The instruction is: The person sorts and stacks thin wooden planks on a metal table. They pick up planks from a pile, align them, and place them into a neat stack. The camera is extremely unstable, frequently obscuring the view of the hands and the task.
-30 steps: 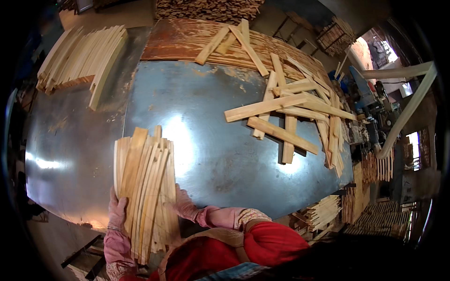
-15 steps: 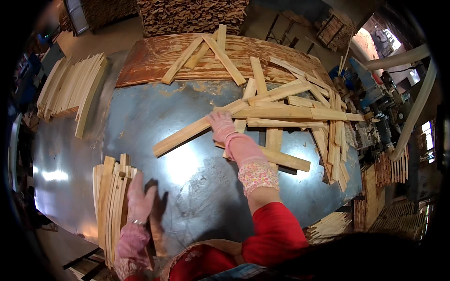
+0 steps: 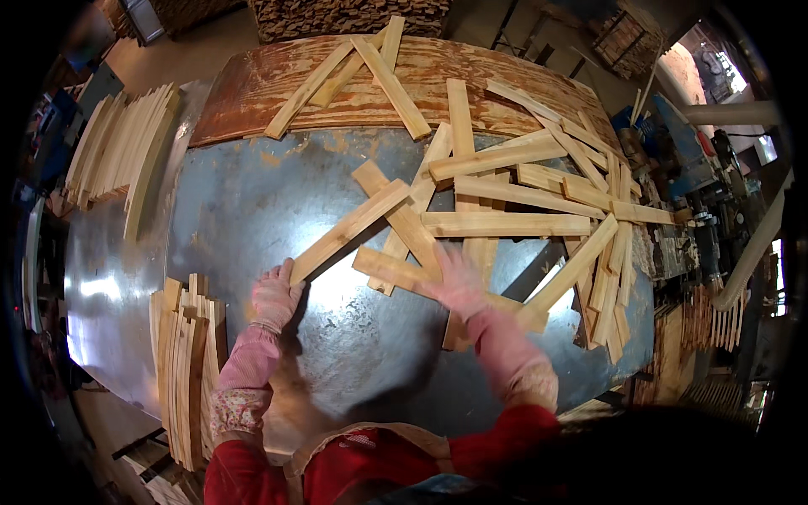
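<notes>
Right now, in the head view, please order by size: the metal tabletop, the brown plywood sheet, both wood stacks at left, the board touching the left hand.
1. Metal tabletop
2. Brown plywood sheet
3. Lower-left stack, upper-left stack: look alike, lower one nearer, so unranked
4. Board touching left hand

One left hand [image 3: 276, 296], one right hand [image 3: 459, 282]; one far stack of sticks [image 3: 126, 156] and one near stack [image 3: 178, 383], so two; one group of four boards [image 3: 391, 90]; one brown sheet [image 3: 231, 105]; one heap of boards [image 3: 505, 225], too tangled for me to count.
</notes>
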`<act>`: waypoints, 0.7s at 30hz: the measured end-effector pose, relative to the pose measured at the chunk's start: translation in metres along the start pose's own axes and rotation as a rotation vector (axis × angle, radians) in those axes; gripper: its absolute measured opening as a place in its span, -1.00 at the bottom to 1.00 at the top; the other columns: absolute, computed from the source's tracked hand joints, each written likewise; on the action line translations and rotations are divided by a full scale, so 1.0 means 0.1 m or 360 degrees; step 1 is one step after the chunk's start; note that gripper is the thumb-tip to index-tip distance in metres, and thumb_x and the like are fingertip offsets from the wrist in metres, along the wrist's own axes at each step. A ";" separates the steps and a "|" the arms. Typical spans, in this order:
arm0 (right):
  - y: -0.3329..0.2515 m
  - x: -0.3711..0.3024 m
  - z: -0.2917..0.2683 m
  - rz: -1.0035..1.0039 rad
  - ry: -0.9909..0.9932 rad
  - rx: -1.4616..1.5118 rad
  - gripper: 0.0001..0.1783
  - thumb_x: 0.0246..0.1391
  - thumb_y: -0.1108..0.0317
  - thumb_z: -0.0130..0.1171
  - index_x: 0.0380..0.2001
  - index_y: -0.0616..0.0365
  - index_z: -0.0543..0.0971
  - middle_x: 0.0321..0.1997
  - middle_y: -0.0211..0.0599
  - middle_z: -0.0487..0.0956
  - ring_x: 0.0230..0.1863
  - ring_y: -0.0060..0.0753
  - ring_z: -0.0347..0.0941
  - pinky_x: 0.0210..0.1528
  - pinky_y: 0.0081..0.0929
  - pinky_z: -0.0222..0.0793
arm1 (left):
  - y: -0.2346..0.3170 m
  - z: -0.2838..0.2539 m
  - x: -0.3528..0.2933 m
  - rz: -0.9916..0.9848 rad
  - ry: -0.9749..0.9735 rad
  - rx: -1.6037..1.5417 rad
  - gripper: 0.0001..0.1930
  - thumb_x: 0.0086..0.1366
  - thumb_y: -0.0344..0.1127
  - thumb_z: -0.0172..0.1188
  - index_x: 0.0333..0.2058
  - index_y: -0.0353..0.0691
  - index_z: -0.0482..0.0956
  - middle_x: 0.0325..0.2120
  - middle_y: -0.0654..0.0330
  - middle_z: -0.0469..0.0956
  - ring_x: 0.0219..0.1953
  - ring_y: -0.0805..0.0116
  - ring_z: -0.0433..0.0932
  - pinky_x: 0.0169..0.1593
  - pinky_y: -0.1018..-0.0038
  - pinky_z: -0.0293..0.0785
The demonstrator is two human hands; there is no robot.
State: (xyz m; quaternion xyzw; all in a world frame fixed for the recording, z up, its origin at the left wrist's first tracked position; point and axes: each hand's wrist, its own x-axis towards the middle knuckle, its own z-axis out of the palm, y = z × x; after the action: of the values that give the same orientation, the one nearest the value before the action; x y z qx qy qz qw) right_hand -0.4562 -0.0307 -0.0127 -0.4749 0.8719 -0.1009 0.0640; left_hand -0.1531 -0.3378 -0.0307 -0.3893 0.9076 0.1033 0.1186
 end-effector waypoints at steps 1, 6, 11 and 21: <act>-0.01 -0.23 0.14 0.0112 0.0011 0.0018 0.05 0.06 -0.21 0.47 0.49 0.10 0.35 0.35 0.01 0.52 0.36 0.18 0.41 0.42 0.09 0.31 | 0.14 -0.06 -0.05 0.0035 -0.0048 -0.0094 -0.27 0.45 0.16 0.23 0.47 0.01 0.33 0.18 0.00 0.61 0.21 -0.08 0.57 0.24 0.03 0.52; -0.22 -0.67 0.35 0.0541 0.0026 0.0372 0.12 -0.09 -0.02 0.62 0.51 0.07 0.34 0.20 0.05 0.60 0.19 0.20 0.53 0.28 0.09 0.45 | 0.44 0.25 -0.76 0.0009 -0.0094 -0.1058 -0.38 0.56 0.08 0.11 0.44 -0.10 0.42 0.10 -0.22 0.64 0.14 -0.29 0.60 0.23 0.05 0.53; -0.88 -0.87 0.43 0.0609 -0.0207 0.0617 -0.12 -0.04 -0.09 0.58 0.28 0.07 0.53 -0.03 0.02 0.70 0.02 0.23 0.64 0.11 0.04 0.56 | 0.86 0.81 -1.43 0.0003 -0.0597 -0.2482 -0.24 0.53 -0.07 0.29 0.52 -0.31 0.22 0.11 0.18 0.61 0.09 0.37 0.56 0.24 0.43 0.48; -0.05 -1.23 -0.71 0.1168 -0.0099 -0.0006 -0.28 -0.10 -0.19 0.54 0.00 0.11 0.72 0.04 -0.05 0.71 0.08 0.09 0.63 0.32 -0.08 0.47 | 0.66 0.74 -1.98 -0.0500 -0.0476 -0.2303 -0.55 0.25 -0.39 0.42 0.09 -0.34 0.56 -0.21 0.09 0.71 -0.27 0.24 0.71 -0.14 0.30 0.69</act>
State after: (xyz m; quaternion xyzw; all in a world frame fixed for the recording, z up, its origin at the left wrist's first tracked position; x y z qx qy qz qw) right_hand -0.4000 0.0781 0.0596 -0.1336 0.9820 -0.0552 0.1218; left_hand -0.0586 -0.1373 -0.0357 -0.4767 0.5213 0.7071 -0.0315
